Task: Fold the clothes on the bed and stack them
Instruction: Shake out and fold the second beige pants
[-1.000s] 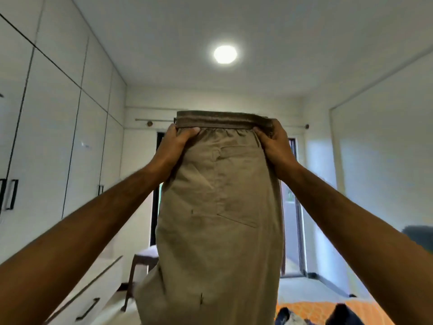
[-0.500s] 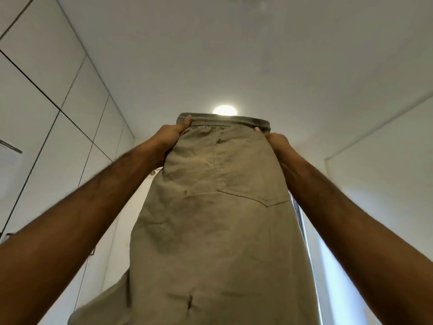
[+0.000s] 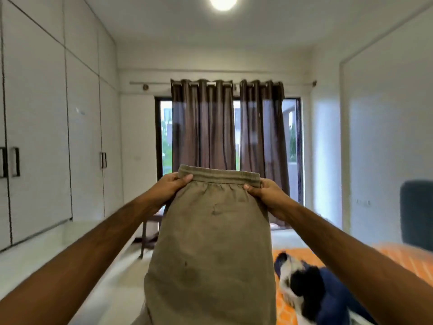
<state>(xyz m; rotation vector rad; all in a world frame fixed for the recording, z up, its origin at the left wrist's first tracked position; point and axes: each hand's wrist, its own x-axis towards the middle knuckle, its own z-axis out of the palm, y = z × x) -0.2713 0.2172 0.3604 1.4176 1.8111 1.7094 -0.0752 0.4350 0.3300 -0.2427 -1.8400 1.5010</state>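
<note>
- Left grip (image 3: 169, 187) pinched on the left end of the waistband, thumb over the near face; right grip (image 3: 264, 191) pinched on the right end in the same way, both arms stretched out level.
- Khaki trousers (image 3: 210, 242) hanging free in mid-air from that waistband, in the centre of the view, cloth falling straight down and running out of the bottom edge; legs not visible, so no telling whether doubled or loose.
- Bed (image 3: 398, 259) with an orange patterned cover low on the right, just beyond the hanging cloth.
- Heap of dark blue, black and white clothes (image 3: 311, 285) lying unfolded on the bed, near right, blurred.
- Far off: brown curtains (image 3: 225, 125) over a window; white wardrobe doors (image 3: 46, 125) along the left wall.
- Likely step: holding the trousers up to straighten them before laying down for a fold; task judged early, with the heap untouched.
- Possible trouble: a pinch at the waistband ends only, so one slip would drop that side and twist the garment.
- Possible trouble: hidden lower cloth landing bunched on the bed, giving a crooked fold.
- Possible trouble: laying down on top of the heap, tangling the trousers with the unfolded clothes and leaving no flat spot for a stack.
</note>
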